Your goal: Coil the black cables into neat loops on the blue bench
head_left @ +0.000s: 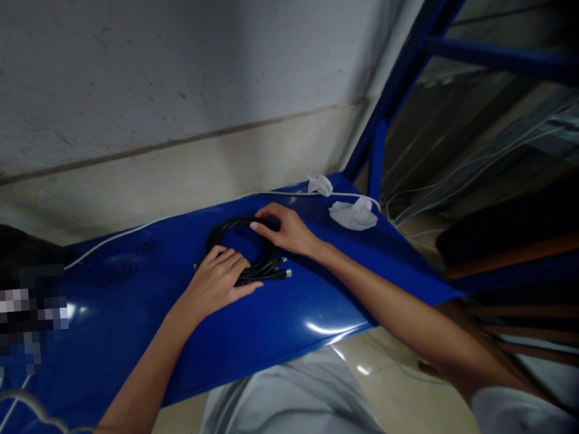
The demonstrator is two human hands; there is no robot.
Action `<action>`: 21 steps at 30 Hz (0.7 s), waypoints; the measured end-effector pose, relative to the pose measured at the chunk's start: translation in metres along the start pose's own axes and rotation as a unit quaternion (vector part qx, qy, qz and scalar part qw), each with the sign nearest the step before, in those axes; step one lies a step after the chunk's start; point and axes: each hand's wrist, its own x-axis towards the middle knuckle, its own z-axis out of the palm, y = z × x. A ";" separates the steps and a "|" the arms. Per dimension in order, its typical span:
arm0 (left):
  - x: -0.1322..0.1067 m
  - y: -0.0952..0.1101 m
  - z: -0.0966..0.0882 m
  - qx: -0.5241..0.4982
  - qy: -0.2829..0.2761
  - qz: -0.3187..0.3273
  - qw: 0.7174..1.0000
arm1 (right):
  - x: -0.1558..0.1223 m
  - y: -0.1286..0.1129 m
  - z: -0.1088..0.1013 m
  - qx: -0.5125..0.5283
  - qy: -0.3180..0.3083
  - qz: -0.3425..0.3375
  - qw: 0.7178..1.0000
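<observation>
A coil of black cables (224,227) lies on the blue tabletop (297,316), several strands thick. Silver-tipped plugs (288,272) stick out at its near right side, and another small tip shows at the left. My left hand (217,279) curls its fingers over the near left part of the coil, with the thumb stretched along the near edge. On the far right part, my right hand (290,229) grips the ring between thumb and fingers. Parts of the coil are hidden beneath both hands.
Crumpled white tissues (354,214) lie at the table's right end. A white cord (169,218) runs along the back edge beside the wall (176,172). A blue metal frame (378,160) rises at the right. At the left are a dark object (11,242) and a pixelated area.
</observation>
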 end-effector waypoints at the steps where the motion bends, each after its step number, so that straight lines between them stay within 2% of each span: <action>1: 0.000 -0.001 0.002 0.003 0.004 -0.002 1.000 | 0.000 -0.004 -0.003 0.000 -0.004 -0.029 1.000; 5: -0.002 -0.004 0.008 0.012 0.006 -0.013 1.000 | -0.004 -0.020 -0.010 -0.033 -0.101 -0.169 0.980; 8: -0.004 -0.007 0.009 0.010 -0.011 -0.013 1.000 | -0.011 -0.027 -0.005 -0.091 -0.193 -0.229 0.950; 13: -0.003 -0.007 0.004 0.004 -0.025 -0.015 1.000 | -0.017 -0.032 0.005 -0.165 -0.258 -0.238 0.922; 21: -0.002 -0.011 -0.011 -0.026 -0.033 -0.022 0.999 | -0.015 -0.034 0.002 -0.176 -0.277 -0.218 0.919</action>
